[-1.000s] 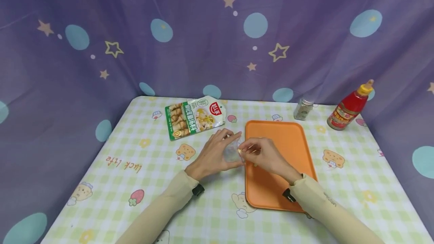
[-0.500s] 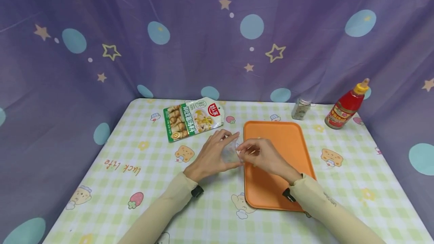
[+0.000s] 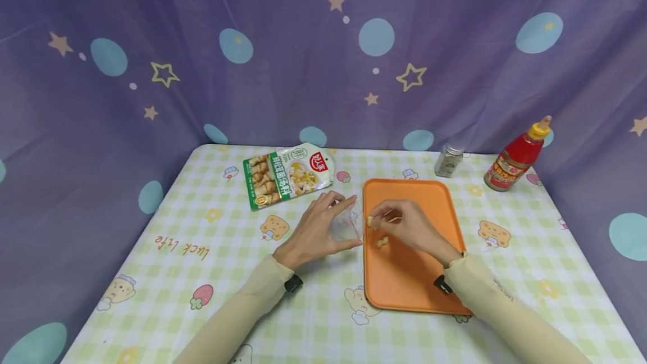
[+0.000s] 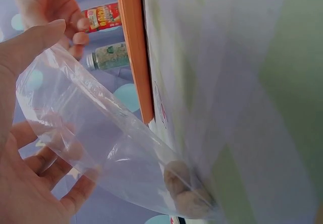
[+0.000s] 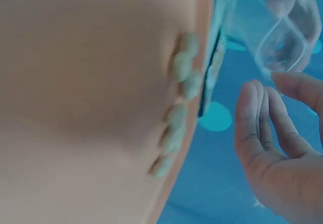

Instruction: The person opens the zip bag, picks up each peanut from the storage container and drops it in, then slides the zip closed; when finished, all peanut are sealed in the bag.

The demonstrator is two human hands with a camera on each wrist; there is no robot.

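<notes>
My left hand (image 3: 314,230) grips a clear plastic bag (image 3: 343,227) between spread thumb and fingers, its mouth held wide toward the tray. Low in the bag lies a brown, two-lobed peanut in its shell (image 4: 186,191), in the left wrist view. Over the left part of the orange tray (image 3: 409,282) hovers my right hand (image 3: 406,222), thumb apart from the fingers and nothing between them in the right wrist view. Unshelled peanuts (image 5: 173,131) lie along the tray's edge there. One peanut (image 3: 382,241) shows just below the right hand in the head view, another (image 3: 370,221) at its fingertips.
A green and white food packet (image 3: 289,176) lies at the back left. Behind the tray stand a small spice jar (image 3: 449,162) and, farther right, a red sauce bottle with a yellow cap (image 3: 516,157). A checked cloth (image 3: 227,285) covers the table.
My right hand has drawn back from the bag's mouth, moving right over the tray and uncovering peanuts there. The left hand and bag have stayed in place.
</notes>
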